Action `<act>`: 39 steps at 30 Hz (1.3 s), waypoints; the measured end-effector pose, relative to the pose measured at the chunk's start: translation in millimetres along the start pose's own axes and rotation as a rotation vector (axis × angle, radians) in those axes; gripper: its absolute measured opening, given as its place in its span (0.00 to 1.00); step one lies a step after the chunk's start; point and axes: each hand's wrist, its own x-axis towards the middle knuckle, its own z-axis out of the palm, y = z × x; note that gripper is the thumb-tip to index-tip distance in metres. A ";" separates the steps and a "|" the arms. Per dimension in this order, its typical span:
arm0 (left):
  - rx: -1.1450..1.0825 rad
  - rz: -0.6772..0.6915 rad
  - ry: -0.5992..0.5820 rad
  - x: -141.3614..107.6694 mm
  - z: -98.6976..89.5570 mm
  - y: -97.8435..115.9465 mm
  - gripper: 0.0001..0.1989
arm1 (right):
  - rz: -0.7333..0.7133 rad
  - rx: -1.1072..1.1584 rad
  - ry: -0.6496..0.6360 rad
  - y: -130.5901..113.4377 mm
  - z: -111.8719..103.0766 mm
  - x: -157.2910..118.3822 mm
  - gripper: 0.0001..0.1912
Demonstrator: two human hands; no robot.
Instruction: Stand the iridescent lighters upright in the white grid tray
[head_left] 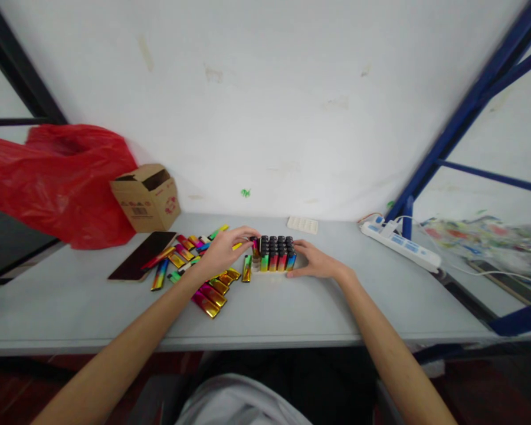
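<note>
Left hand [225, 251] pinches a lighter [255, 248] at the left end of the rack [269, 272], near the bench's [292, 313] middle; right hand [315, 260] steadies the rack's right end, thumb and fingers spread around upright lighters [278, 254].

Looks like a small workshop — plain grey worktop [318, 313], blue metal frame [451, 112], scuffed white wall [283, 118], power strip [400, 243]
</note>
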 end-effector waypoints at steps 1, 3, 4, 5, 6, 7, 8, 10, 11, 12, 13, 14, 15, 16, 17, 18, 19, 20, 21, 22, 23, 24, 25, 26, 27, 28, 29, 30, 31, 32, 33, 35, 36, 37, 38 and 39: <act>0.038 0.013 -0.002 0.3 1.2 -1.9 0.12 | -0.001 0.001 0.000 0.2 0.1 0.0 0.45; 0.116 0.037 -0.001 0.9 3.3 -4.8 0.12 | -0.005 0.002 0.004 0.4 0.1 0.1 0.45; 0.147 0.045 0.002 1.1 4.2 -5.7 0.12 | -0.006 0.000 0.005 0.4 0.1 0.2 0.45; 0.171 0.053 0.005 1.1 5.0 -6.2 0.13 | -0.007 -0.002 0.004 0.3 0.1 0.2 0.45; 0.192 0.065 0.006 1.1 5.7 -6.3 0.13 | -0.007 -0.006 0.001 0.3 0.0 0.3 0.45; 0.210 0.081 0.006 1.1 6.2 -6.0 0.14 | -0.006 -0.009 -0.002 0.3 0.0 0.4 0.45; 0.224 0.097 0.006 0.9 6.5 -5.5 0.14 | -0.006 -0.011 -0.005 0.4 -0.1 0.5 0.45; 0.246 0.128 0.005 0.4 5.4 -3.4 0.15 | -0.003 -0.012 -0.008 0.5 -0.1 0.7 0.45; 0.255 0.129 0.013 0.0 3.8 -2.1 0.17 | 0.000 -0.011 -0.009 0.6 -0.1 0.7 0.45; 0.266 0.114 0.030 -0.4 1.4 -0.7 0.17 | 0.005 -0.010 -0.008 0.6 -0.1 0.8 0.45; 0.279 0.082 0.054 -0.9 -1.6 0.4 0.17 | 0.008 -0.009 -0.009 0.6 0.0 0.7 0.46; 0.299 0.040 0.070 -1.4 -5.2 1.1 0.16 | 0.011 -0.008 -0.009 0.5 0.0 0.6 0.46; 0.326 -0.007 0.067 -2.0 -9.1 1.1 0.13 | 0.013 -0.005 -0.010 0.4 0.1 0.5 0.46; 0.363 -0.050 0.040 -2.5 -12.8 0.2 0.11 | 0.014 -0.002 -0.009 0.3 0.1 0.3 0.46; 0.410 -0.080 -0.009 -3.1 -16.1 -1.4 0.10 | 0.012 0.003 -0.007 0.3 0.2 0.1 0.45; 0.458 -0.093 -0.070 -3.8 -18.8 -3.8 0.11 | 0.009 0.008 -0.003 0.3 0.2 0.0 0.45; 0.499 -0.091 -0.131 -4.5 -20.7 -6.6 0.13 | 0.006 0.012 0.001 0.3 0.2 -0.1 0.45; 0.529 -0.080 -0.185 -5.3 -21.9 -9.7 0.16 | 0.002 0.015 0.007 0.4 0.2 -0.2 0.45; 0.547 -0.062 -0.230 -6.2 -22.4 -12.8 0.20 | -0.002 0.013 0.008 0.5 0.2 -0.2 0.45; 0.554 -0.043 -0.269 -7.3 -22.4 -15.6 0.25 | -0.005 0.009 0.006 0.6 0.2 -0.1 0.45; 0.554 -0.025 -0.303 -8.4 -22.0 -18.2 0.30 | -0.008 0.005 0.001 0.6 0.1 0.1 0.45; 0.553 -0.010 -0.332 -9.6 -21.4 -20.3 0.34 | -0.009 0.002 -0.003 0.6 0.0 0.2 0.45; 0.558 0.001 -0.352 -10.7 -20.6 -22.1 0.37 | -0.009 0.001 -0.006 0.4 -0.1 0.4 0.46; 0.567 0.010 -0.363 -11.7 -19.6 -23.4 0.39 | -0.007 0.001 -0.006 0.2 -0.2 0.4 0.45; 0.580 0.015 -0.368 -12.6 -18.7 -24.3 0.40 | -0.004 0.003 -0.004 0.0 -0.4 0.5 0.45; 0.595 0.018 -0.369 -13.1 -17.9 -24.7 0.40 | -0.001 0.004 -0.002 -0.2 -0.5 0.5 0.45; 0.607 0.021 -0.373 -13.3 -17.4 -24.6 0.39 | 0.002 0.002 -0.002 -0.4 -0.7 0.4 0.45; 0.612 0.023 -0.376 -13.3 -17.3 -23.9 0.38 | 0.003 -0.001 -0.005 -0.5 -0.9 0.3 0.45; 0.605 0.023 -0.374 -12.9 -17.9 -22.4 0.38 | 0.004 -0.006 -0.008 -0.4 -1.0 0.2 0.45; 0.583 0.017 -0.365 -12.2 -19.2 -20.2 0.37 | 0.003 -0.010 -0.012 -0.3 -1.1 0.1 0.45; 0.545 0.001 -0.345 -11.5 -21.0 -17.2 0.37 | 0.001 -0.012 -0.015 -0.1 -1.1 0.0 0.45; 0.416 -0.061 -0.273 -10.0 -25.3 -9.7 0.37 | 0.000 -0.010 -0.014 0.4 -1.0 -0.2 0.45; 0.316 -0.104 -0.223 -9.5 -27.0 -5.7 0.37 | -0.001 -0.006 -0.011 0.5 -0.9 -0.2 0.45; 0.189 -0.148 -0.175 -9.0 -27.9 -1.9 0.38 | 0.000 -0.002 -0.009 0.4 -0.8 -0.3 0.45; 0.043 -0.190 -0.130 -8.7 -27.6 1.3 0.40 | 0.001 0.001 -0.007 0.3 -0.8 -0.3 0.45; -0.109 -0.226 -0.087 -8.5 -26.0 3.9 0.42 | 0.002 0.003 -0.006 0.0 -0.9 -0.3 0.45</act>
